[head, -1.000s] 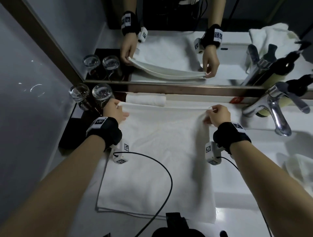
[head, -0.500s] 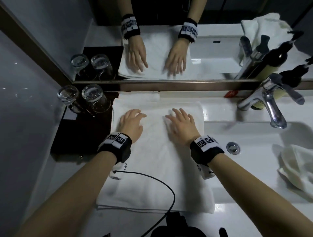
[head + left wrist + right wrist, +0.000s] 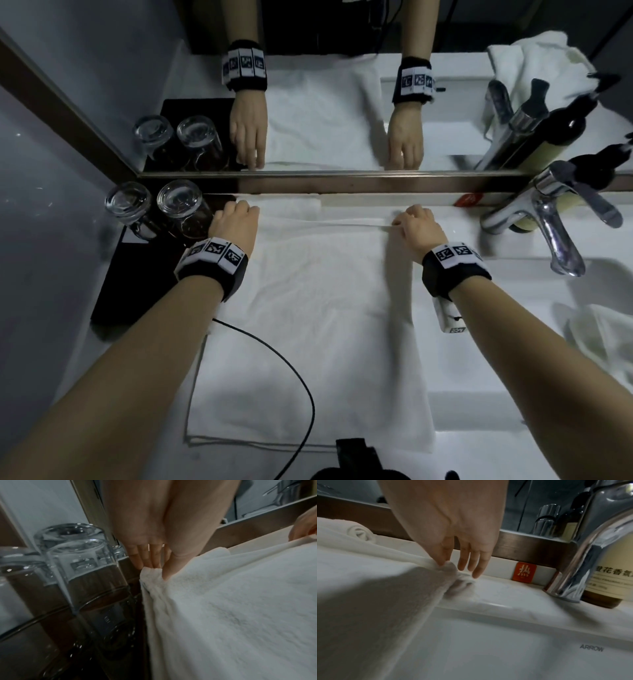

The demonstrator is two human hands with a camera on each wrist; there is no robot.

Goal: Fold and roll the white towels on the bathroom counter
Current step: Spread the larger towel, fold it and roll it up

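Seemingly touching, two glasses [image 3: 154,209] crowd the left hand [image 3: 236,222].

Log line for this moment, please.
stage: fold | left hand: pinches towel far-left corner | right hand: pinches far-right corner | rolled towel: by mirror

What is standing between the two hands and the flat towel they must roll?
Nothing visible. The left hand and the right hand already pinch the far corners of the flat towel. A rolled towel lies just behind that edge, by the mirror.
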